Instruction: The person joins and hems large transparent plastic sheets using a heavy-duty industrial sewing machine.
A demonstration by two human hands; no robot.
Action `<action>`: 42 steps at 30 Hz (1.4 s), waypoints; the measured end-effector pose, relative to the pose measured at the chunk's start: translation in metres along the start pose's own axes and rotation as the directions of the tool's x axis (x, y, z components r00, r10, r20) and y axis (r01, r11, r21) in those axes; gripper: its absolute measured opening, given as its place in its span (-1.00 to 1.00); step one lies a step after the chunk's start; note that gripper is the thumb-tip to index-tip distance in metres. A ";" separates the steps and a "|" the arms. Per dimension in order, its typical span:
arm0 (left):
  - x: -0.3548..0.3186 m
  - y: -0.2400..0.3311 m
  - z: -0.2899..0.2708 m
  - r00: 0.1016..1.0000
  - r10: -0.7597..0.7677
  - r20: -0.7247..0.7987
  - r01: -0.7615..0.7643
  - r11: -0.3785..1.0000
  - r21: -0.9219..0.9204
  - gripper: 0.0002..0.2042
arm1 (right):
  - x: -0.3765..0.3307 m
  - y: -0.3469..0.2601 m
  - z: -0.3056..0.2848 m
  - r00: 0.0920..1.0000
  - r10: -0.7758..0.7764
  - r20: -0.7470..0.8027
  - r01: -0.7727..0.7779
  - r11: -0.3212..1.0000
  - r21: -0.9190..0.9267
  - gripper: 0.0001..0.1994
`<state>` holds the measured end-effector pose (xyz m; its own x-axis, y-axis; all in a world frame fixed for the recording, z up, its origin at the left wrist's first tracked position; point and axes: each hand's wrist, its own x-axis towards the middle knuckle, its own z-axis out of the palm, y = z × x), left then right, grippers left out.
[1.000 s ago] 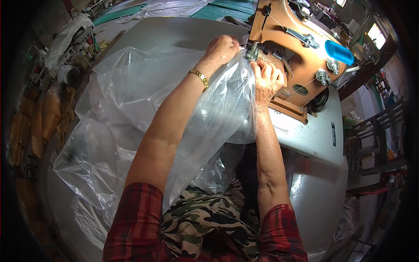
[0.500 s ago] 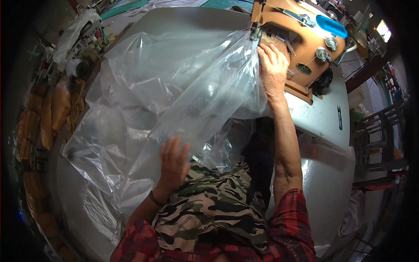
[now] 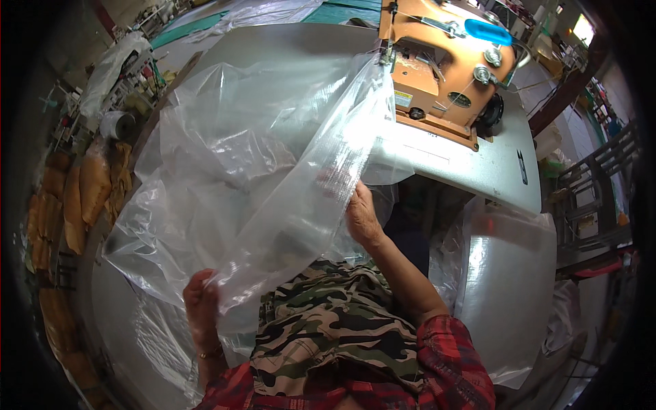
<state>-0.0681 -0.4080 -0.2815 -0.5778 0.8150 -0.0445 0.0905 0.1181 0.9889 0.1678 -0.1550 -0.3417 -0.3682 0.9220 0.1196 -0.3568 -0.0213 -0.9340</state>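
Note:
A large see-through plastic sheet (image 3: 273, 198) spreads in creased folds over the grey table and hangs toward my lap. Its far right end runs up to the needle area of an orange-tan sewing machine (image 3: 437, 89). My right hand (image 3: 364, 215) grips the sheet's right edge, the fingers behind the film and showing faintly through it. At the near left edge my left hand (image 3: 201, 297) has its fingers curled at the sheet; they are somewhat blurred. The machine carries thread tension knobs, a blue tray on top and a black handwheel.
Black thread snips (image 3: 523, 167) lie on the machine's pale work surface (image 3: 478, 160). More plastic film (image 3: 509, 287) drapes at the right. Brown wrapped bundles (image 3: 96, 174) and a white roll (image 3: 117, 126) stand along the left. A dark metal rack (image 3: 594, 205) is at the far right.
My right hand has drawn back from beside the machine's needle area to the sheet's edge nearer me. My left hand has moved left and its fingers have curled at the sheet.

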 end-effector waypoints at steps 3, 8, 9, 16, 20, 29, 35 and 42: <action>-0.009 0.027 -0.007 0.994 0.098 -0.037 -0.098 0.995 0.006 -0.72 | -0.010 -0.019 0.029 0.941 -0.017 0.339 -0.180 0.822 0.540 -0.16; 0.012 0.005 -0.027 0.988 0.039 0.149 -0.095 0.916 0.389 -0.64 | -0.060 -0.001 0.044 0.788 -0.085 0.609 -0.282 0.830 0.481 -0.29; 0.013 0.008 -0.018 0.975 0.061 0.213 -0.188 0.739 0.647 -0.61 | -0.068 0.006 0.044 0.787 -0.107 0.608 -0.209 0.881 0.425 -0.42; 0.024 0.046 0.100 0.671 0.445 0.593 -0.668 0.710 0.223 -0.74 | -0.107 0.018 0.046 0.891 0.135 0.435 0.088 0.886 -0.455 -0.76; 0.027 0.060 0.151 0.623 0.357 0.695 -0.758 0.496 0.424 -0.67 | -0.122 0.052 0.039 0.704 0.002 0.710 0.397 0.828 -0.396 -0.69; 0.028 0.040 0.161 0.683 0.311 0.661 -0.725 0.403 0.559 -0.69 | -0.067 0.035 -0.073 0.808 0.380 0.450 -0.318 0.925 -0.208 -0.66; 0.028 0.033 0.161 0.735 0.490 0.468 -0.673 0.448 0.588 -0.60 | 0.023 0.070 -0.165 0.729 -0.454 -0.512 0.042 0.776 -0.629 -0.72; 0.033 0.052 0.154 0.734 0.517 0.440 -0.669 0.439 0.600 -0.65 | 0.020 0.055 -0.157 0.949 -0.153 -0.275 -0.060 0.770 -0.635 -0.71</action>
<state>0.0428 -0.2877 -0.2534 -0.0207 0.9089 0.4165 0.9128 -0.1527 0.3787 0.2754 -0.0769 -0.4436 -0.0589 0.9848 0.1637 0.2931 0.1738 -0.9401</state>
